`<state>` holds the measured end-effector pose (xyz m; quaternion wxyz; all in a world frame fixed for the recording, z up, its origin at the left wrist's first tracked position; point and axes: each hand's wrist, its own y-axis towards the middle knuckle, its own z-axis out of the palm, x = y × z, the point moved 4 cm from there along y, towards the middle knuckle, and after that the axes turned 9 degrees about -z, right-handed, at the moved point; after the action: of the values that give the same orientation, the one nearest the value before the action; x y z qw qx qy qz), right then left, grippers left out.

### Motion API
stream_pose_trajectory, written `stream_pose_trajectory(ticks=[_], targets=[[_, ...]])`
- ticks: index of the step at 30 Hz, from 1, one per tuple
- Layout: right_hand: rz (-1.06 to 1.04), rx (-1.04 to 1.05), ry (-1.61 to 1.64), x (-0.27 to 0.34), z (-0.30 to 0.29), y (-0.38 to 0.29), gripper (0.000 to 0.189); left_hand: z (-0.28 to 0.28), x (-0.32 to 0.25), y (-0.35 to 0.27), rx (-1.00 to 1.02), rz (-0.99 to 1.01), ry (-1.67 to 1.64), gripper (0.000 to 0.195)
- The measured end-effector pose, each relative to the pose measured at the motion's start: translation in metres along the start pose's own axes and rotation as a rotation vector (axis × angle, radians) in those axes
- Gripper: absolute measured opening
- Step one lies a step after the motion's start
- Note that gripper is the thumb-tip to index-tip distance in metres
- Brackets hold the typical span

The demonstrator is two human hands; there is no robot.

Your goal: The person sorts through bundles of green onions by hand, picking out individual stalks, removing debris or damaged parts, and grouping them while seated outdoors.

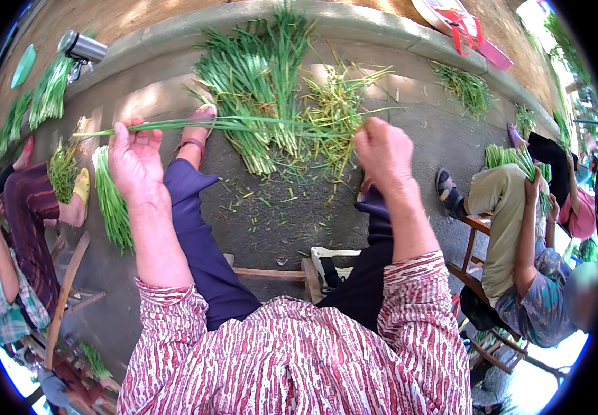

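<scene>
A few long green stalks with flat leaves, like garlic chives (257,123), stretch level between my hands. My left hand (135,155) pinches them near their pale end between thumb and forefinger, its palm turned up and the other fingers curled. At the leafy tips is my right hand (384,150), a closed fist seen from its back; its fingertips are hidden. Beyond the stalks a large pile of the same greens (252,88) lies on the ground, with a heap of yellowed leaves (337,98) to its right. Leaf scraps (273,202) are scattered nearer my feet.
A concrete kerb (174,39) runs across the far side, with a steel flask (83,46) at left and a pink basin (495,54) at right. A bundle of greens (112,202) lies left of my arm. Seated people are on both sides, one holding greens (527,163).
</scene>
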<state>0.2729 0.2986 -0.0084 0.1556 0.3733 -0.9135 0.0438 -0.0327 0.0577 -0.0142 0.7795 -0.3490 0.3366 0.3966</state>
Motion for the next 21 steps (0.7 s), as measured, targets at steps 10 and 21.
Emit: stream_pose_trajectory(ticks=[10, 21], targets=[[0.014, -0.178, -0.15, -0.047, -0.01, 0.009, 0.026, -0.002, 0.002, 0.003, 0.024, -0.034, -0.063, 0.015], [0.157, 0.248, 1.068, -0.012, 0.01, 0.012, 0.039, -0.009, 0.004, 0.007, -0.009, -0.085, -0.113, 0.015]])
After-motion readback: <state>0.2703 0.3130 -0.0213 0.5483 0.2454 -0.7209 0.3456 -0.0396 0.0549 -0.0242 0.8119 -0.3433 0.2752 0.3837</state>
